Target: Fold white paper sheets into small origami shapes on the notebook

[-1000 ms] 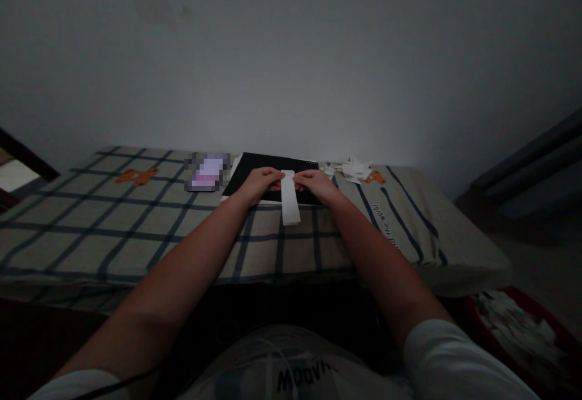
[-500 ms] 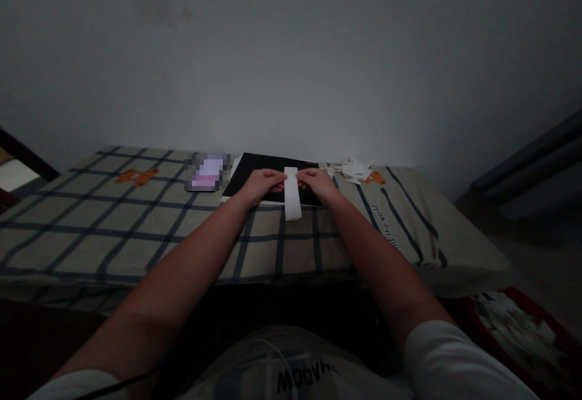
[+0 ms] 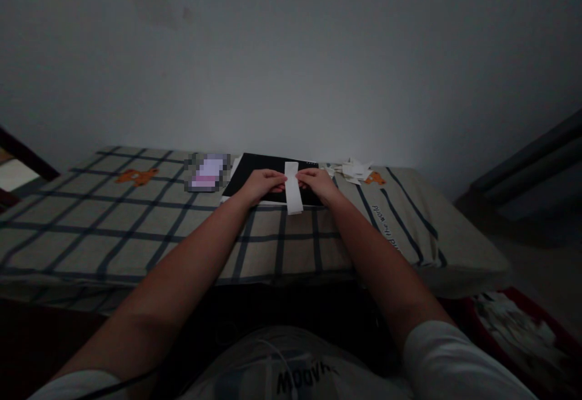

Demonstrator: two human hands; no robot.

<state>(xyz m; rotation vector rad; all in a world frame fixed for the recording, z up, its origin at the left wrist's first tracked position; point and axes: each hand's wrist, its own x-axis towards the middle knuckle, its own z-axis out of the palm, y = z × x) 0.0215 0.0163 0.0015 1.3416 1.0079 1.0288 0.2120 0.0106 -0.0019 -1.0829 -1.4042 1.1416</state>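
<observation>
Both hands meet over the flat black rectangular board [image 3: 268, 173], which lies on the checked beige-and-navy bedsheet [image 3: 136, 218] at the far edge by the wall. The left hand [image 3: 261, 183] and right hand [image 3: 318, 183] each pinch a side edge of the long narrow white paper strip [image 3: 292, 186], fingers curled closed on it. The strip runs lengthwise toward the person, far end on the board, near end hanging past the board's front edge over the sheet. Holding it from both sides likely keeps it straight and taut against the hard board, which serves as a firm surface on the soft bed. Just right of the board, a small heap of white paper scraps [image 3: 352, 168], close enough to reach. Left of the board, a blurred pinkish-white patch [image 3: 208, 171]; cannot tell what it is. Well right of and below the board, a red container of white scraps [image 3: 513, 321] on the floor. Lighting dim, finger detail poor.
</observation>
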